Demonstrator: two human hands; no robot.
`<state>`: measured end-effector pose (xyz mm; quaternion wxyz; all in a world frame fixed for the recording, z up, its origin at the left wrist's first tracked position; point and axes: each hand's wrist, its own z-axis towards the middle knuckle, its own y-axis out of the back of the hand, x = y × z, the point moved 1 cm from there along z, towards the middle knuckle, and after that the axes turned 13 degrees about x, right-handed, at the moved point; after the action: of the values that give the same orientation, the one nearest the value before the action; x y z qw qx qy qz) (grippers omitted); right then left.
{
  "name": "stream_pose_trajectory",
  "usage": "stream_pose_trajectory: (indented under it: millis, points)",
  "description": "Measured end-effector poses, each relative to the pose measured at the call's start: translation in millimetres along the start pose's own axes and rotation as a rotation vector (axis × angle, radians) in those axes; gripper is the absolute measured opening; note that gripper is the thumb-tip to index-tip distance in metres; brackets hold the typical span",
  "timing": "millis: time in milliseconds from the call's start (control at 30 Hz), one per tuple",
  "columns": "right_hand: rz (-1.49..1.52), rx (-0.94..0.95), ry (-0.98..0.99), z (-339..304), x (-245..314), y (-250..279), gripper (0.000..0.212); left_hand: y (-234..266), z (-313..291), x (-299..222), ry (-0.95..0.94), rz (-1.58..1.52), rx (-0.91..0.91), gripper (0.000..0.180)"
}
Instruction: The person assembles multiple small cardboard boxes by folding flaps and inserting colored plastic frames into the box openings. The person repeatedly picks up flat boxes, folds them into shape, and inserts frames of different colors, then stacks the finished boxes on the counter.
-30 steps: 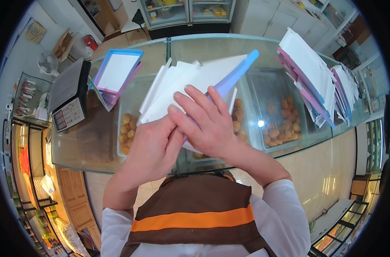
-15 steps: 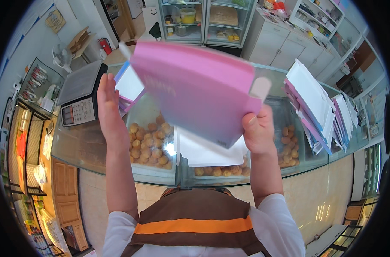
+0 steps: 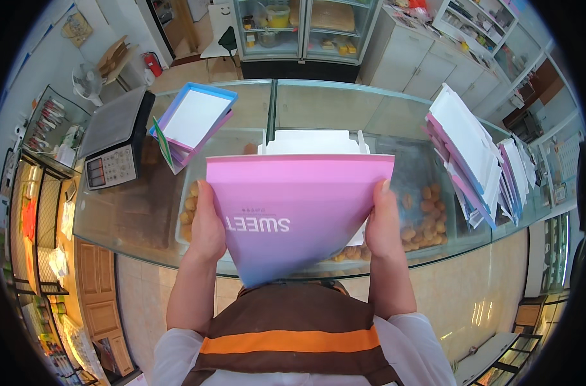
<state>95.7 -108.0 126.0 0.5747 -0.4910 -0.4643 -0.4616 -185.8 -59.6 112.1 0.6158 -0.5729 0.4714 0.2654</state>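
A pink-to-blue cardboard box [image 3: 299, 193] with white lettering is in front of me, over the glass counter. My left hand [image 3: 209, 222] is closed on its left edge, with the thumb up along the side. On the opposite edge, my right hand [image 3: 383, 222] grips the box the same way. White cardboard flaps [image 3: 312, 141] stick out past the box's far edge. Most of my fingers are hidden at the sides or beneath the box.
Round brown pastries [image 3: 428, 212] lie under the counter glass [image 3: 241, 103]. To the left are a digital scale [image 3: 116, 145] and open-topped boxes [image 3: 200, 109] with blue and purple rims. White and purple folded cardboard [image 3: 460, 145] leans in stacks at right. A glass-door fridge [image 3: 302, 32] stands beyond.
The box has come down nearer to me and turned level, its lettered face now plainly visible. My left hand, free before, has closed on its left edge. My right hand still holds it.
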Motion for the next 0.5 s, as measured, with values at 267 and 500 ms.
stream_pose_trajectory:
  millis: [267, 500]
  points:
    - [-0.071, -0.381, 0.046, -22.1, -2.3, -27.3, 0.040, -16.7, -31.0, 14.9, -0.468, 0.481, -0.164, 0.035]
    - [-0.119, -0.306, 0.202, -31.9, 24.4, -34.2, 0.025, -23.6, -52.2, 6.8, -0.602, 0.573, -0.228, 0.015]
